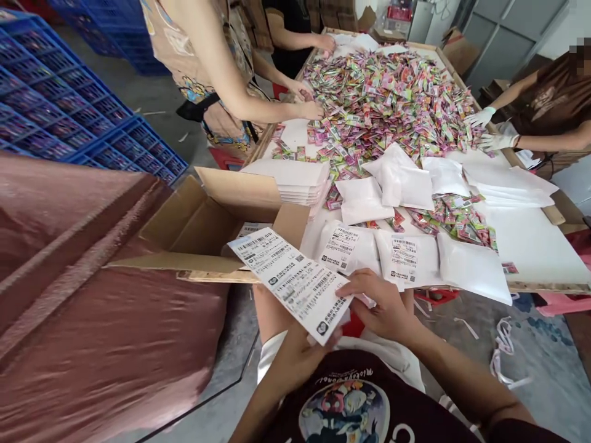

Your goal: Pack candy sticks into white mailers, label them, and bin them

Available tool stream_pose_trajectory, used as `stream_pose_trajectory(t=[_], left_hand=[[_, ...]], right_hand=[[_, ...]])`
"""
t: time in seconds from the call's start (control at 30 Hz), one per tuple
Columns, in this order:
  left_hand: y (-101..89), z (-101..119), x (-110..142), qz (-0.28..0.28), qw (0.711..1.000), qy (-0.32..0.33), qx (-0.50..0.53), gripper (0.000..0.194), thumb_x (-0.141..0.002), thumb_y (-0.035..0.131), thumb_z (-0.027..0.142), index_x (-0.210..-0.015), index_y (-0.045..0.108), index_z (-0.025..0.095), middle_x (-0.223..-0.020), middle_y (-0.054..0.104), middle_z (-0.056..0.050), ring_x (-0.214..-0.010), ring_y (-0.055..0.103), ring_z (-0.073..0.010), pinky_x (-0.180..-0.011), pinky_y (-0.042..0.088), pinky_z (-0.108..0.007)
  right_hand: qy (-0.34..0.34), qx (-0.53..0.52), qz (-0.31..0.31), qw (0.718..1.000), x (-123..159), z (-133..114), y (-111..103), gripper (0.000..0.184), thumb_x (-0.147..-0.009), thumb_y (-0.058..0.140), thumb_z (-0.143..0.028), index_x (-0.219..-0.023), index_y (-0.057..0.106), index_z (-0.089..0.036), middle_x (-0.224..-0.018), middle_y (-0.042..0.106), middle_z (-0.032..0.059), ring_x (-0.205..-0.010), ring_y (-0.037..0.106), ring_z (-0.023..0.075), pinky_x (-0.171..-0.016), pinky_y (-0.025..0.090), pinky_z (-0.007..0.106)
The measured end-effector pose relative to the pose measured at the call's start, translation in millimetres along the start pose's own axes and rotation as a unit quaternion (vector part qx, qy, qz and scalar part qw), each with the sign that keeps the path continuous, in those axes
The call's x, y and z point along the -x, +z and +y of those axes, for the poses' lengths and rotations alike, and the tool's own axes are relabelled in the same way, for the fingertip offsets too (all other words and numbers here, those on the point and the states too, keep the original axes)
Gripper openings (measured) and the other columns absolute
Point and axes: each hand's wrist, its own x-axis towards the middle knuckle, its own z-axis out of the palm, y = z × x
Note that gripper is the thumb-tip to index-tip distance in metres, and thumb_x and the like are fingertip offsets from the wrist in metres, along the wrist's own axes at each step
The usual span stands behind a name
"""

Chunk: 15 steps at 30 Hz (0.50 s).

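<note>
A strip of white shipping labels (pixel 290 278) with barcodes runs diagonally in front of me. My left hand (pixel 300 357) grips its lower end from below. My right hand (pixel 381 304) is closed on the strip's right edge near the bottom label. Just beyond, at the near edge of the table (pixel 540 246), lie white padded mailer bags; two of them (pixel 344 246) (pixel 406 258) carry labels and one (pixel 475 267) shows none. An open cardboard box (pixel 203 227) stands to the left of the strip.
A large heap of colourful small packets (pixel 383 98) covers the table's middle, with stacks of white bags (pixel 295 178) around it. Other people's hands work at the far left (pixel 311 109) and gloved at the right (pixel 482 117). Blue crates (pixel 55 104) stand left; a brown cloth (pixel 92 295) lies beside me.
</note>
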Motion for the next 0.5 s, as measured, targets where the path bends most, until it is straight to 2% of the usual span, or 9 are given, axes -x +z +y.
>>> stream_pose_trajectory(t=[0.07, 0.17, 0.23, 0.3, 0.37, 0.4, 0.43, 0.5], left_hand=[[-1.2, 4.5, 0.0, -0.006, 0.989, -0.058, 0.139, 0.051, -0.059, 0.084, 0.048, -0.101, 0.078, 0.021, -0.111, 0.077, -0.012, -0.123, 0.059, -0.0428, -0.101, 0.049, -0.055], [2.4, 13.5, -5.5, 0.069, 0.953, -0.12, 0.269, 0.051, -0.069, 0.078, 0.048, -0.108, 0.074, 0.015, -0.109, 0.077, -0.014, -0.121, 0.061, -0.0403, -0.101, 0.051, -0.053], [7.1, 18.1, -12.0, 0.111, 0.939, -0.139, 0.292, 0.052, -0.075, 0.074, 0.039, -0.118, 0.069, 0.012, -0.112, 0.076, -0.015, -0.12, 0.062, -0.0385, -0.102, 0.051, -0.052], [10.3, 20.6, -18.5, 0.152, 0.932, -0.134, 0.301, 0.05, -0.081, 0.068, 0.032, -0.126, 0.064, 0.011, -0.115, 0.075, -0.014, -0.122, 0.062, -0.0356, -0.103, 0.051, -0.05], [10.1, 21.6, -23.7, 0.203, 0.928, -0.1, 0.295, 0.044, -0.086, 0.062, 0.026, -0.129, 0.062, 0.015, -0.116, 0.075, -0.011, -0.123, 0.061, -0.0318, -0.104, 0.05, -0.047], [8.8, 22.0, -25.6, 0.224, 0.928, -0.078, 0.287, 0.042, -0.088, 0.06, 0.024, -0.129, 0.062, 0.016, -0.117, 0.075, -0.01, -0.124, 0.061, -0.0304, -0.105, 0.05, -0.047], [7.0, 22.4, -27.1, 0.241, 0.928, -0.061, 0.279, 0.04, -0.09, 0.057, 0.024, -0.129, 0.062, 0.018, -0.117, 0.075, -0.009, -0.125, 0.06, -0.0294, -0.105, 0.05, -0.046], [3.4, 23.6, -28.9, 0.276, 0.923, -0.056, 0.262, 0.037, -0.093, 0.053, 0.023, -0.128, 0.064, 0.019, -0.117, 0.075, -0.008, -0.127, 0.059, -0.0285, -0.106, 0.05, -0.045]], right_hand=[[-0.044, 0.009, 0.02, 0.999, -2.6, -3.5, 8.0, 0.026, -0.096, 0.046, -0.011, -0.112, 0.059, -0.025, -0.09, 0.071, 0.0023, -0.088, 0.066, 0.015, -0.083, 0.055, 0.03], [-0.09, 0.03, -0.012, 0.995, 2.8, -3.1, 19.2, 0.02, -0.094, 0.047, -0.009, -0.099, 0.061, -0.022, -0.085, 0.07, 0.002, -0.083, 0.064, 0.0141, -0.084, 0.053, 0.031], [-0.067, 0.046, -0.033, 0.996, 7.1, -7.9, 19.6, 0.017, -0.094, 0.049, -0.011, -0.089, 0.061, -0.022, -0.084, 0.067, 0.0028, -0.085, 0.063, 0.0151, -0.085, 0.052, 0.033], [-0.008, 0.024, -0.034, 0.999, 8.8, -15.8, 3.8, 0.016, -0.095, 0.051, -0.015, -0.083, 0.06, -0.022, -0.084, 0.065, 0.004, -0.087, 0.062, 0.0163, -0.081, 0.051, 0.033], [0.045, -0.039, 0.028, 0.998, 9.4, -18.5, -35.8, 0.016, -0.096, 0.051, -0.022, -0.081, 0.056, -0.023, -0.082, 0.062, 0.0037, -0.084, 0.061, 0.017, -0.075, 0.051, 0.033], [0.056, -0.069, 0.093, 0.992, 10.8, -14.9, -64.4, 0.016, -0.096, 0.052, -0.026, -0.08, 0.053, -0.023, -0.078, 0.059, 0.0026, -0.08, 0.06, 0.0171, -0.071, 0.05, 0.033], [0.074, -0.083, 0.174, 0.978, 13.7, -6.8, -97.2, 0.017, -0.096, 0.053, -0.031, -0.08, 0.05, -0.024, -0.074, 0.056, 0.0014, -0.076, 0.058, 0.0171, -0.069, 0.049, 0.033], [0.06, -0.041, 0.366, 0.928, 26.5, 22.5, -165.8, 0.02, -0.088, 0.064, -0.033, -0.079, 0.048, -0.024, -0.069, 0.046, -0.0018, -0.068, 0.053, 0.0148, -0.064, 0.043, 0.029]])
